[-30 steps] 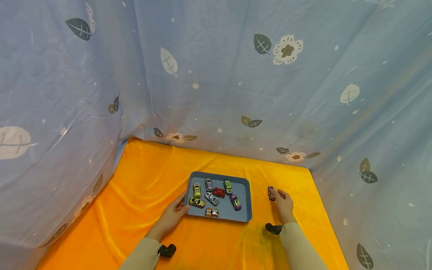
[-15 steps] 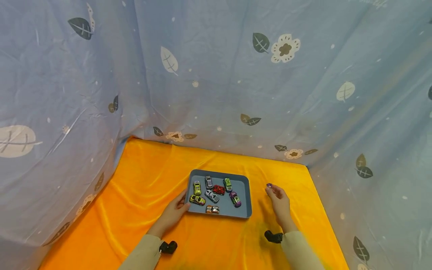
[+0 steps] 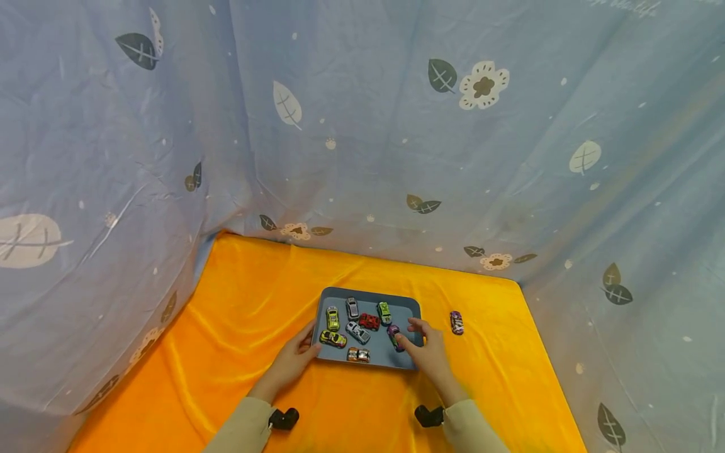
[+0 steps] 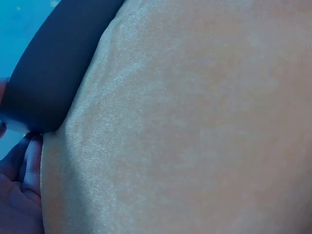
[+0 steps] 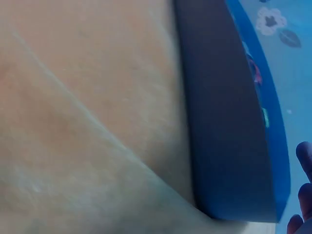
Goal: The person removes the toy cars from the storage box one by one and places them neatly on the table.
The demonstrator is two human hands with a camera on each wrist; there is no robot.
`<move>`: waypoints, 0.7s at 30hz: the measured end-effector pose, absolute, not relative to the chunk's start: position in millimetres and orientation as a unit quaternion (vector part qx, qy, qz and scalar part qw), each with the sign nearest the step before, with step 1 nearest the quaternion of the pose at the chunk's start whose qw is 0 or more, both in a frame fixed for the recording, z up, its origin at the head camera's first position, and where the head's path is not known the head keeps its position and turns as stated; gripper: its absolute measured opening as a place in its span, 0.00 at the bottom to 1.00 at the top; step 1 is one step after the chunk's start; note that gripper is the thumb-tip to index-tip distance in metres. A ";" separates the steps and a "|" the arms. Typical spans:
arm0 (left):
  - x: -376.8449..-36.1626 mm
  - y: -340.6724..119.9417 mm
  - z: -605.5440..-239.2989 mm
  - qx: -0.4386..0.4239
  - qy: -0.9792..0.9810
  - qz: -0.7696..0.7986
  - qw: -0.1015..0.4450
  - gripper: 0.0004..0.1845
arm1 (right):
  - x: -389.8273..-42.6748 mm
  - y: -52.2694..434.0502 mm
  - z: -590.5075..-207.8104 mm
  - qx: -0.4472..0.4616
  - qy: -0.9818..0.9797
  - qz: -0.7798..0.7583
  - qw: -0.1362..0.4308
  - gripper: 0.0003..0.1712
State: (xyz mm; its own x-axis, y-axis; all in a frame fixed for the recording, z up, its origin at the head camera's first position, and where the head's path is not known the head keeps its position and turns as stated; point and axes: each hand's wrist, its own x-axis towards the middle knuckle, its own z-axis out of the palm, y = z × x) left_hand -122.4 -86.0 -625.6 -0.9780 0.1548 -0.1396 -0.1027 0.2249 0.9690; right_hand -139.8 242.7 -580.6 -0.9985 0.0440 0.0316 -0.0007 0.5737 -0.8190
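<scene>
Head view shows the left grip [image 3: 290,360] pinching a shallow blue-grey tray [image 3: 381,358]. The right grip [image 3: 432,356], loosely parted, partly covers a purple toy car [image 3: 391,333] inside; whether they touch is unclear.

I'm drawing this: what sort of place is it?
Perhaps a curtained play corner: pale-blue leaf-printed cloth hangs around, shiny orange fabric lies below, and a rectangular grey-blue tray holds small multicoloured toy cars.

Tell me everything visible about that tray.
The tray is shallow, blue-grey and rectangular, with rounded corners and low, smooth walls; plastic or metal, I can't tell. It sits open side up on the orange cloth, holding eight toy cars. The left hand grips its left side; the right hand reaches over its right end.
</scene>
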 end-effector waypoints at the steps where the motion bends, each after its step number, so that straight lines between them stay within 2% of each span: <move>1: -122.1 -86.2 -625.7 0.015 0.777 0.621 0.104 0.34 | -139.5 240.5 -582.2 -0.012 -0.892 0.452 0.023 0.36; 10: -117.8 -85.1 -621.7 0.026 0.773 0.626 0.097 0.34 | -137.0 233.6 -595.8 0.004 -0.908 0.418 0.028 0.38; 21: -123.8 -87.7 -630.1 0.021 0.775 0.623 0.105 0.35 | -142.8 224.9 -604.0 0.012 -0.941 0.333 0.052 0.34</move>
State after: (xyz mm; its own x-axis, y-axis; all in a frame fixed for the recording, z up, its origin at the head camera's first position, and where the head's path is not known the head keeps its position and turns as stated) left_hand -123.8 -87.7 -630.1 -0.9771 0.1628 -0.1369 -0.0985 0.2238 0.9696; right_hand -142.8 224.9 -604.0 -0.9942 0.0129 0.1063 -0.0569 0.7780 -0.6257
